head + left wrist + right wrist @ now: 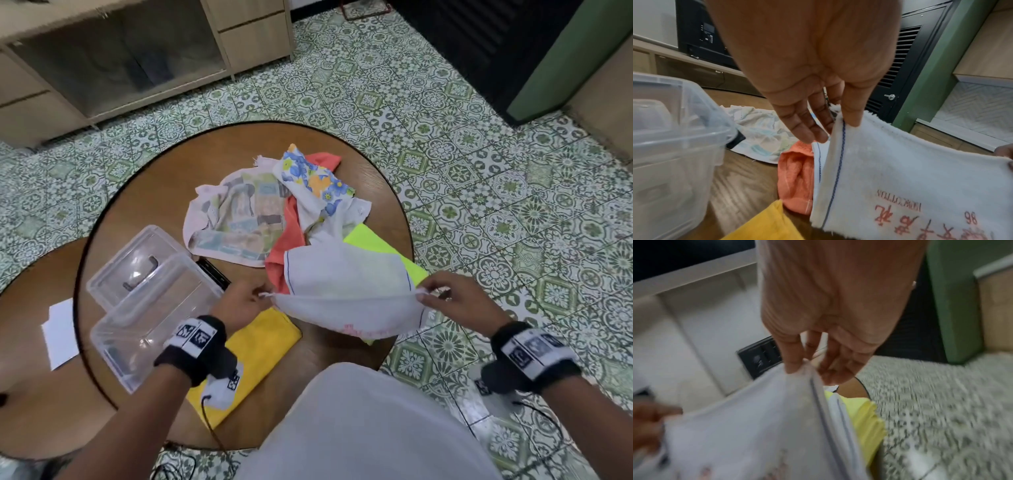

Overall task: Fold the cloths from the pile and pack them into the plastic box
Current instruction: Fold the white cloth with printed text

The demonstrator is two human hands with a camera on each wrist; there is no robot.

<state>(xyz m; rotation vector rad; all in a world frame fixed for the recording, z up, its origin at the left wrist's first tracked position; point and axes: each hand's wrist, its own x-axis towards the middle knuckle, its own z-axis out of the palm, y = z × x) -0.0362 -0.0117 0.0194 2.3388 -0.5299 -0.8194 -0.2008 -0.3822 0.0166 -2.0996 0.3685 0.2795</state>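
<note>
On the far left, a white sheet of paper [60, 334] lay on a lower wooden surface beside the round table [144, 192]. At the table's left edge stood the clear plastic box [150, 318], open-topped, with its clear lid [137, 263] lying just behind it. A dark flat object [214, 274], too hidden to identify, poked out between the lid and the pile. Your left hand [239, 301] hovered just right of the box, its grip a thumb-and-finger pinch on the left corner of the white cloth [346, 284], the other fingers loosely extended. Under that wrist, a yellow cloth [260, 346] lay flat on the table near its front edge. Behind it sat the pile: a pale patterned cloth [236, 219] spread flat, an orange cloth [287, 240] bunched next to it, and a flowered cloth [315, 178] draped on top. The white cloth hung doubled over between your hands, above the table's front right, blue-stitched edges together and red print on the near face. A neon yellow cloth [376, 243] lay beneath it. Your right hand [452, 294] pinched the cloth's right corner in the same way.
</note>
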